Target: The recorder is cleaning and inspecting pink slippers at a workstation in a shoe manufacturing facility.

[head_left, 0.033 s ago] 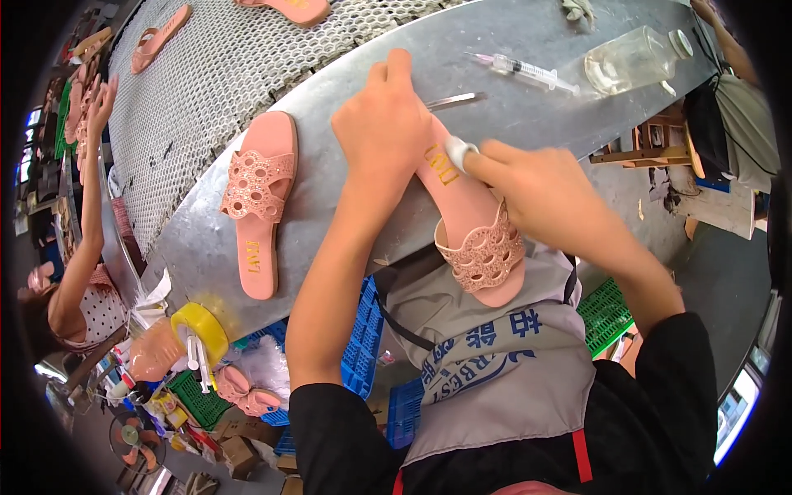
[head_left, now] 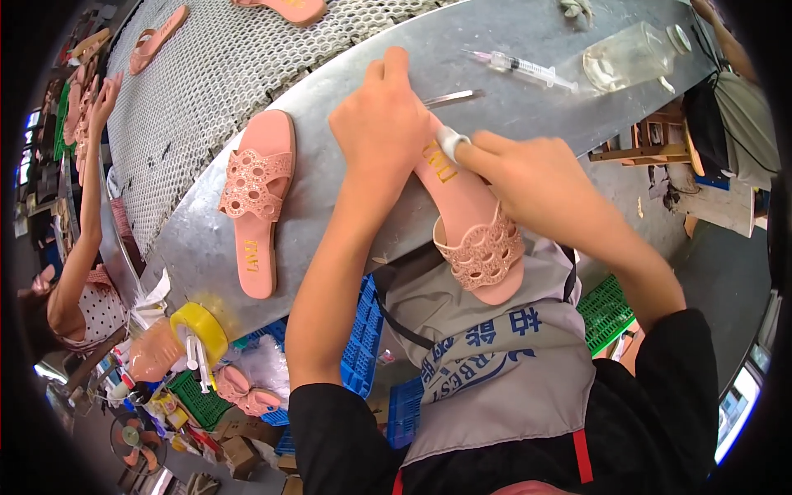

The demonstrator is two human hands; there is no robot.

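A pink open-toe sandal [head_left: 474, 223] lies on the grey metal table [head_left: 330, 214], its toe end hanging over the near edge. My left hand [head_left: 381, 124] presses down on the sandal's heel end. My right hand [head_left: 528, 177] pinches a small white pad [head_left: 450, 142] against the insole, right beside the gold print. A second matching pink sandal [head_left: 254, 198] lies flat on the table to the left, apart from both hands.
A syringe [head_left: 524, 68], a metal tool [head_left: 450, 99] and a clear glass jar [head_left: 631, 54] lie at the far side. A mesh conveyor [head_left: 206, 74] carries more sandals. Another person [head_left: 74, 272] works at left. Yellow tape roll [head_left: 198, 326], blue crates [head_left: 363, 346] below.
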